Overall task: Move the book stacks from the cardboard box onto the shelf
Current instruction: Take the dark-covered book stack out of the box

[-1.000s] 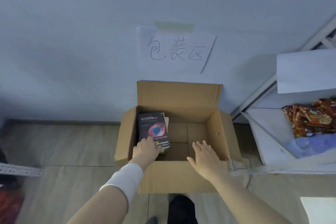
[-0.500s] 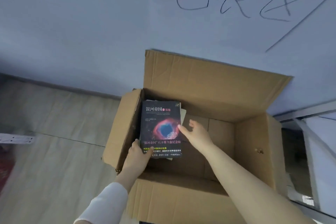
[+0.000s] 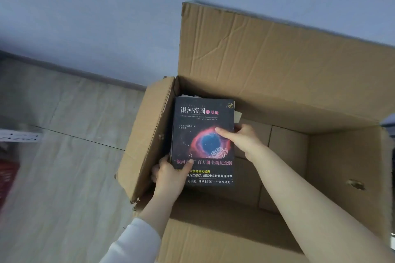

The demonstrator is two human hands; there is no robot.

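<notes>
An open cardboard box stands on the floor against the wall. In its left part sits a book stack topped by a black book with a red and blue nebula on the cover. My left hand grips the stack's near left corner, thumb on the cover. My right hand holds the stack's right edge, thumb on the cover and fingers down the side. The lower books are mostly hidden under the top one. The shelf is out of view.
The box's right half shows its bare cardboard bottom. Its flaps stand up at the back and left. A white perforated metal strip and something red lie on the floor at the far left.
The view has closed in on the box. My right hand moved from the box's front to the stack's right edge and took hold; my left hand kept its grip on the near corner.
</notes>
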